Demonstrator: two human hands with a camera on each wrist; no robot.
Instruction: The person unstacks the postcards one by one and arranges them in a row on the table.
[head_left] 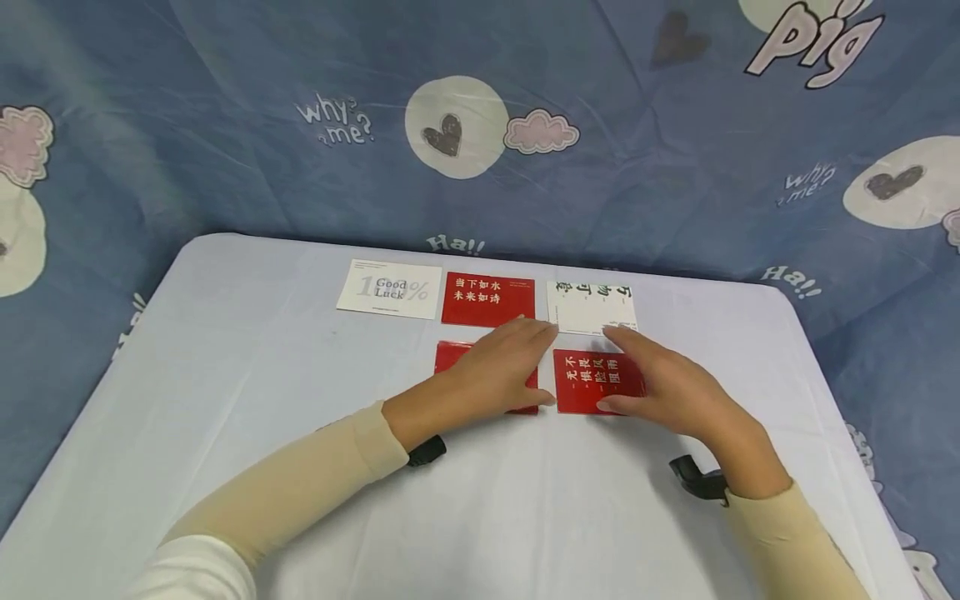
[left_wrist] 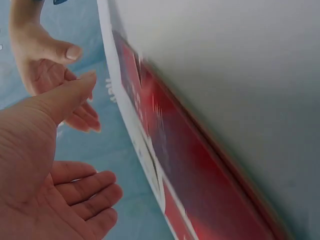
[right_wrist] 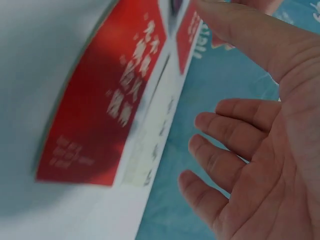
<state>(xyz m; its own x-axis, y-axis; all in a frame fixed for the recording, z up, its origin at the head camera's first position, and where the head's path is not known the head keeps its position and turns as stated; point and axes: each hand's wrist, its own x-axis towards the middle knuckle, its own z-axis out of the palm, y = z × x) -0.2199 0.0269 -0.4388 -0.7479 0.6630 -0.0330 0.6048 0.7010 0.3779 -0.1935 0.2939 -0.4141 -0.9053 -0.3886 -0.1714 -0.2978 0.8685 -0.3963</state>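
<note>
My left hand [head_left: 498, 371] hovers over a red card [head_left: 452, 354] in the front row and covers most of it. In the left wrist view, that red card [left_wrist: 185, 150] shows a thick, layered edge, and the palm beside it holds nothing. My right hand [head_left: 675, 387] reaches over the right end of another red card [head_left: 581, 396], printed with white Chinese characters. Its thumb and fingers are spread apart around nothing, as the right wrist view also shows. Both hands face each other across the front row.
Behind lie a white "Good Luck" card [head_left: 386, 300], a red card [head_left: 487, 312] with white characters and a white card [head_left: 588, 312] with dark green characters. A white cloth [head_left: 480, 517] covers the table. A blue printed curtain [head_left: 300, 192] hangs along its far edge.
</note>
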